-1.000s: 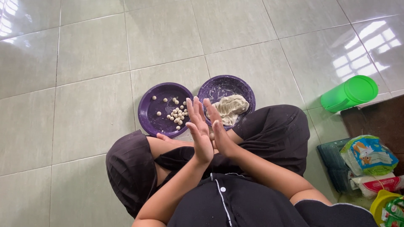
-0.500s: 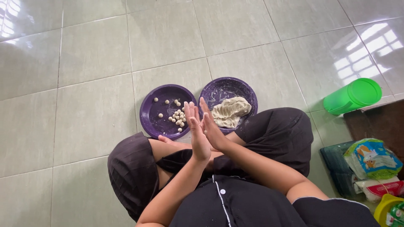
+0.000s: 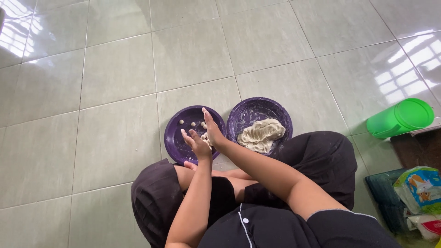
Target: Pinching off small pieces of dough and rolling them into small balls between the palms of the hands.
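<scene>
I sit cross-legged on a tiled floor with two purple plates in front of my knees. The left plate (image 3: 171,138) holds several small dough balls (image 3: 193,124). The right plate (image 3: 281,110) holds a flattened lump of pale dough (image 3: 262,134). My left hand (image 3: 195,144) hovers over the near edge of the left plate, fingers spread. My right hand (image 3: 212,129) reaches over the same plate from the right, fingers straight and pointing away from me. The two hands are slightly apart, and I see nothing gripped in either.
A green plastic container with a lid (image 3: 400,117) lies on its side at the right. Printed food packets (image 3: 420,188) sit in a dark tray (image 3: 380,193) by my right knee. Glossy pale-green floor tiles (image 3: 115,69) stretch ahead and to the left.
My palms were pressed together upright above my lap; now they have parted and lowered forward over the left plate of dough balls. The view has also tilted slightly.
</scene>
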